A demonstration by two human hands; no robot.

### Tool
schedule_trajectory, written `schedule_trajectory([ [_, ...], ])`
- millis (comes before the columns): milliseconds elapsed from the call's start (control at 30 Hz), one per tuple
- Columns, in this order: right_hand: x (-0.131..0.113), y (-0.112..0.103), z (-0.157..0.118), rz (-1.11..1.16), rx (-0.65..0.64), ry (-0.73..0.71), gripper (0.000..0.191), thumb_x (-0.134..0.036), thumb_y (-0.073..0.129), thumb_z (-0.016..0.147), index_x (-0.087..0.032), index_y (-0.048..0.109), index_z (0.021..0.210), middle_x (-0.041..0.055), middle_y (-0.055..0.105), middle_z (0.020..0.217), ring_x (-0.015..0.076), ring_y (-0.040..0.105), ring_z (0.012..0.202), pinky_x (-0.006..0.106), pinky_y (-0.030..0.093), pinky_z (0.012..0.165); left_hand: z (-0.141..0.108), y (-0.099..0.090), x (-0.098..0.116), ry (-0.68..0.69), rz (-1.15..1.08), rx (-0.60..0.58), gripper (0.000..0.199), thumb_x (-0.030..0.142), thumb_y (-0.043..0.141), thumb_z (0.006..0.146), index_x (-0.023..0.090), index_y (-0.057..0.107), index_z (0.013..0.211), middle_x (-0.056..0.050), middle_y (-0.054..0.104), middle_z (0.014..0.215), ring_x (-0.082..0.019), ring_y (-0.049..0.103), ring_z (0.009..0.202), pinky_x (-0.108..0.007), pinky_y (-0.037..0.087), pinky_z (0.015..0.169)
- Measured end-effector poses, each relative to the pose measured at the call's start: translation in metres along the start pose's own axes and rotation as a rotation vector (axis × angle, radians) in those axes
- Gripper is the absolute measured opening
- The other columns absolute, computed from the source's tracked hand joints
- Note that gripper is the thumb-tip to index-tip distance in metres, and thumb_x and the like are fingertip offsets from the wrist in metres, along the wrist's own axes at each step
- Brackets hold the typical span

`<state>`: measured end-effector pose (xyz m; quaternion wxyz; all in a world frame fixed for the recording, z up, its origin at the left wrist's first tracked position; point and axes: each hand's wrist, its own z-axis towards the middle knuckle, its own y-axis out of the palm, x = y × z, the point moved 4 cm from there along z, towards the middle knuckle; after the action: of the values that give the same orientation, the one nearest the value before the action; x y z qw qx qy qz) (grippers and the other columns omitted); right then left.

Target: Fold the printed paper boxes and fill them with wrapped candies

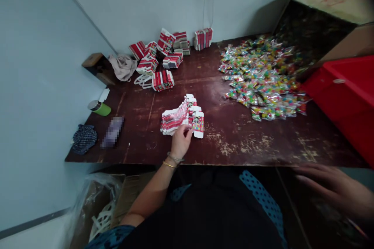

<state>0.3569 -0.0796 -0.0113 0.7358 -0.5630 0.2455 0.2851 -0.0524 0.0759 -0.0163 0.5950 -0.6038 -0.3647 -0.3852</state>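
My left hand [181,140] is at the near edge of a fanned row of flat red-and-white cartons [175,120] on the dark table. Its thumb and index finger come together at the side of the front carton [198,124], which shows a printed face with white flaps. My right hand [327,184] is blurred, low on the right just past the table's front edge. Its fingers stretch leftward and nothing shows in them. Small clear bags of colourful candy [265,81] lie heaped on the right of the table.
Bundled cartons [163,80] stand at the back left of the table [140,124]. On the left are a green cup [101,108], cloths and a brown box. A red bin [344,101] and an open cardboard box [330,2] stand right; below is a plastic-lined box.
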Motion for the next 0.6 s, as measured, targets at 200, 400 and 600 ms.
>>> schedule_trajectory([
  [200, -0.125, 0.186, 0.099, 0.008, -0.232, -0.264, 0.061, -0.045, 0.06, 0.087, -0.022, 0.044, 0.141, 0.0138, 0.048, 0.143, 0.0305, 0.047, 0.13, 0.048, 0.046, 0.101, -0.026, -0.01, -0.038, -0.253, -0.195, -0.1, 0.023, 0.038, 0.06, 0.082, 0.016, 0.061, 0.088, 0.002, 0.056, 0.068, -0.01, 0.05, 0.058, -0.021, 0.041, 0.056],
  [400, -0.156, 0.234, 0.114, -0.053, -0.152, -0.437, 0.028, -0.016, 0.049, 0.093, -0.02, 0.068, 0.112, 0.0109, 0.07, 0.115, 0.0243, 0.064, 0.102, 0.041, 0.051, 0.09, -0.047, -0.004, -0.038, -0.476, -0.589, -0.299, 0.049, 0.053, 0.061, 0.081, 0.012, 0.06, 0.107, -0.01, 0.067, 0.09, -0.018, 0.064, 0.075, -0.03, 0.05, 0.066],
  [600, -0.154, 0.18, 0.048, 0.157, -0.167, -0.527, 0.032, -0.028, 0.06, 0.09, -0.024, 0.063, 0.121, 0.0082, 0.068, 0.117, 0.0266, 0.057, 0.113, 0.045, 0.048, 0.094, -0.063, 0.044, -0.023, -0.617, -0.984, -0.525, 0.04, 0.021, 0.075, 0.067, 0.011, 0.065, 0.105, -0.009, 0.071, 0.094, -0.019, 0.066, 0.086, -0.031, 0.048, 0.083],
])
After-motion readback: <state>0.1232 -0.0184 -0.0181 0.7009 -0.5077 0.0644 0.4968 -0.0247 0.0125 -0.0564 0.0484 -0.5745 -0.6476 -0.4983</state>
